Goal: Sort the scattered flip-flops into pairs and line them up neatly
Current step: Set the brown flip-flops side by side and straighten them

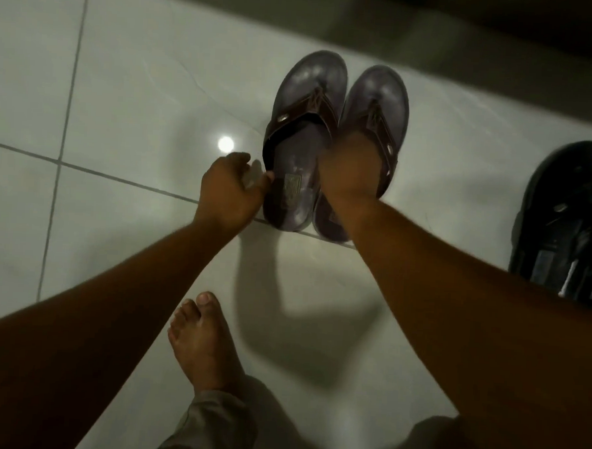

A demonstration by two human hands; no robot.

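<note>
Two brown flip-flops lie side by side on the white tiled floor, toes pointing away from the person, their inner edges touching or nearly so. The left flip-flop shows its whole sole and strap. The right flip-flop is partly covered by the right hand, which lies over its strap and middle. That hand is blurred and its fingers are hidden beneath it, so whether its grip is closed on the strap cannot be told.

The left hand is at the outer edge of the left flip-flop, near the heel, fingers curled and pressed against the rim; it looks to be pinching the edge, though blur makes the contact unclear.

To the right, well apart from the brown pair, a black pair lies close together at the frame edge, partly cut off.

A bare foot stands on the tile below the hands, with a grey trouser leg above it. A bright light spot reflects on the floor just left of the left hand. Arm shadows fall on the tile between the foot and the flip-flops.
</note>
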